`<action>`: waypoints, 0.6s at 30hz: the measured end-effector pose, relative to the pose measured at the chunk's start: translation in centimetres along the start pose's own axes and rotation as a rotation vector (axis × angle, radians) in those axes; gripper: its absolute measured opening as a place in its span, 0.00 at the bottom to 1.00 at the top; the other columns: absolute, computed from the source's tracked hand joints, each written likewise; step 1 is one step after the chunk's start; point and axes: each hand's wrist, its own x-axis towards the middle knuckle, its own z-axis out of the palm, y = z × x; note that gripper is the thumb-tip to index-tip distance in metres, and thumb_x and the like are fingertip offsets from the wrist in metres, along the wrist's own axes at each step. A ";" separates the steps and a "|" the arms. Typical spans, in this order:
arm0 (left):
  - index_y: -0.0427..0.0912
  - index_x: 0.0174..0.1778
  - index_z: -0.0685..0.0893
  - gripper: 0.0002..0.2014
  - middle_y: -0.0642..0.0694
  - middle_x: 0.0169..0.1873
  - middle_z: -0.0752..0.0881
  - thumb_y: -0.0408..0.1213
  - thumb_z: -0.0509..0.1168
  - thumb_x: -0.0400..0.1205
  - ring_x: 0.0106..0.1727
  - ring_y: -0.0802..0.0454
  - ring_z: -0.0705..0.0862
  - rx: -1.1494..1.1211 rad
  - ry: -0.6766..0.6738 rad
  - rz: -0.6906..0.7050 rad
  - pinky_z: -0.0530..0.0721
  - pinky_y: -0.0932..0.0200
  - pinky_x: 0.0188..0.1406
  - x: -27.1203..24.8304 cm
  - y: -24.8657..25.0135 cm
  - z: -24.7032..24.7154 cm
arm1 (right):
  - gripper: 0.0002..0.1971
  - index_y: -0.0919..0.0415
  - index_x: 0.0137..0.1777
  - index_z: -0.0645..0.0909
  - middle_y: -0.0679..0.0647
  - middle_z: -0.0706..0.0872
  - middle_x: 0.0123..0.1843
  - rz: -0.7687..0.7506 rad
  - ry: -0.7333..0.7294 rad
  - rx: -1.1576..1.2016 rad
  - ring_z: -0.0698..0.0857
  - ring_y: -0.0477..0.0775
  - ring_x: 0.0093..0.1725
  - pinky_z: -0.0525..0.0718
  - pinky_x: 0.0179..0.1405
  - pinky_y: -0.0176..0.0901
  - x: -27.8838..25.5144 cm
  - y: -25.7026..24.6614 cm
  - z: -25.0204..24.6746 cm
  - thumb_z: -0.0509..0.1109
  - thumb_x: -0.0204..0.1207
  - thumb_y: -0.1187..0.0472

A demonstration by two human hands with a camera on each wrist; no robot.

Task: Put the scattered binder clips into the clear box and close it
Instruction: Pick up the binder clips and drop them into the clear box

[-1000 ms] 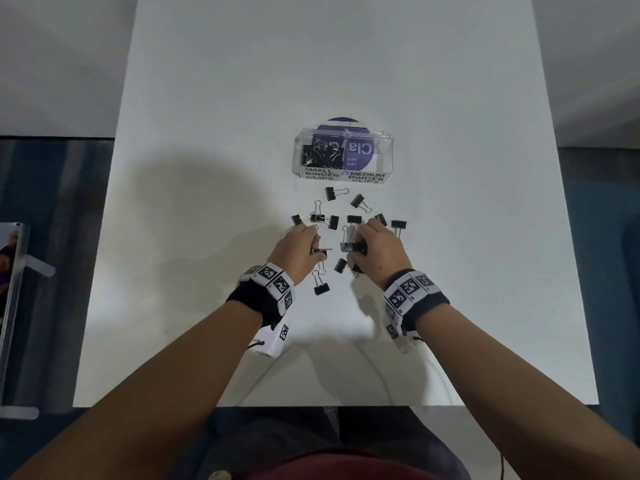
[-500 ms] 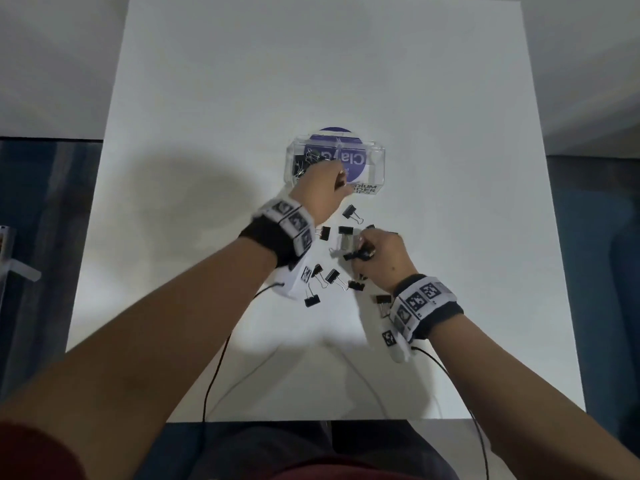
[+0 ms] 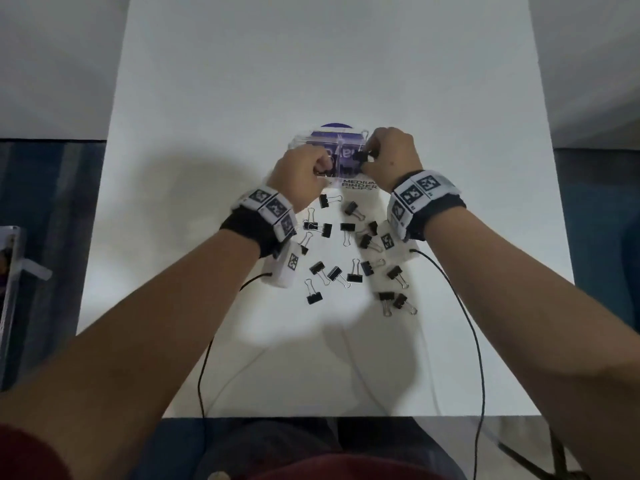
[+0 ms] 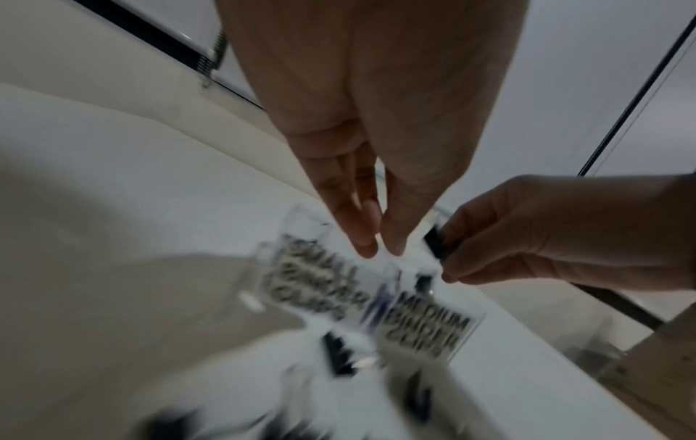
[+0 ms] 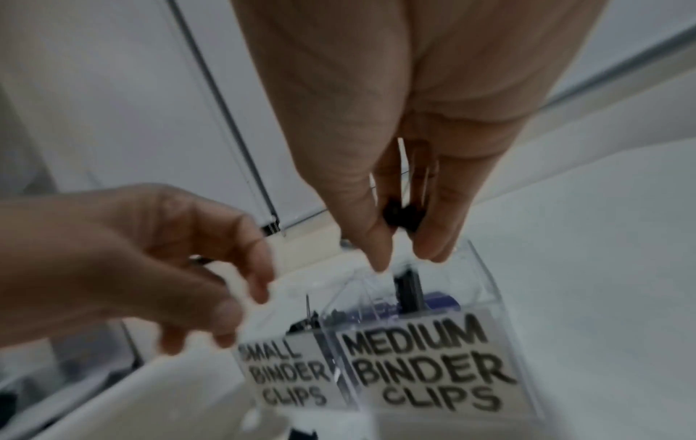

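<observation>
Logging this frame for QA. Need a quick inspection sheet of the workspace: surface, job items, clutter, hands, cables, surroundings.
Surface: white table, evenly lit, hand shadows on the near half.
Job's things: clear box with two compartments, labelled small and medium binder clips, some clips inside; many loose clips scattered on the table nearer the person than the box.
Clutter: nothing seen beyond the clips.
Hands: right hand pinches a black clip over the medium compartment; left hand over the small compartment, fingertips together, nothing visibly held.
Cables: black wires run from both wrist units to the near table edge.
Surroundings: blue floor, pale wall, an unclear object at far left.
</observation>
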 end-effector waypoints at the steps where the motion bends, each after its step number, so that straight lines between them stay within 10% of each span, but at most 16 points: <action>1: 0.39 0.48 0.83 0.09 0.45 0.47 0.86 0.28 0.70 0.74 0.42 0.52 0.83 0.033 -0.022 0.002 0.80 0.63 0.43 -1.2 -1.0 -0.2 | 0.14 0.66 0.56 0.81 0.64 0.82 0.57 -0.025 -0.039 -0.030 0.82 0.62 0.56 0.81 0.50 0.47 -0.2 0.2 0.4 0.70 0.70 0.70; 6: 0.45 0.63 0.78 0.28 0.43 0.61 0.78 0.38 0.78 0.68 0.59 0.45 0.78 0.302 -0.262 -0.079 0.78 0.56 0.57 -5.7 -5.7 1.1 | 0.16 0.61 0.57 0.83 0.56 0.81 0.59 -0.198 0.073 -0.041 0.83 0.56 0.53 0.82 0.54 0.41 -4.0 1.0 3.0 0.66 0.71 0.74; 10: 0.56 0.76 0.66 0.46 0.47 0.74 0.66 0.48 0.81 0.63 0.70 0.42 0.66 0.345 -0.279 -0.082 0.79 0.43 0.62 -6.9 -5.7 3.0 | 0.20 0.56 0.63 0.80 0.54 0.79 0.61 -0.212 -0.144 -0.164 0.79 0.58 0.57 0.86 0.50 0.52 -7.2 1.8 6.8 0.69 0.70 0.69; 18: 0.52 0.67 0.79 0.28 0.45 0.65 0.74 0.43 0.77 0.69 0.63 0.40 0.70 0.314 -0.240 -0.074 0.78 0.47 0.61 -7.5 -6.0 4.7 | 0.24 0.50 0.68 0.77 0.56 0.72 0.68 -0.198 -0.199 -0.216 0.74 0.64 0.58 0.81 0.51 0.53 -9.0 1.8 9.7 0.74 0.71 0.61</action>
